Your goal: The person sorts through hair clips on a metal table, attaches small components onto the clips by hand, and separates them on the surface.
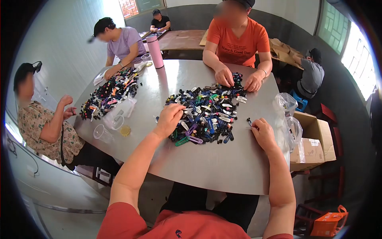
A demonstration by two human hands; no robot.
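A heap of mixed hair clips point(207, 113), black, blue, white, green and purple, lies on the grey metal table point(215, 171) before me. My left hand point(171, 118) is at the heap's left edge, fingers closed together among the clips; what they hold is hidden. To the right of the heap, my right hand point(262, 132) rests just over the tabletop with thumb and fingers pinched. A few small dark pieces point(249, 120) lie by its fingertips, and what sits in the pinch is too small to name. Larger green and purple snap clips point(188, 140) lie at the heap's near edge.
Across the table, a person in orange point(238, 44) has both hands at the heap's far side. Two people sit left near a second heap point(109, 93). A pink bottle point(154, 51), plastic cups point(101, 133), clear bags point(286, 104) and a cardboard box point(308, 151) stand around.
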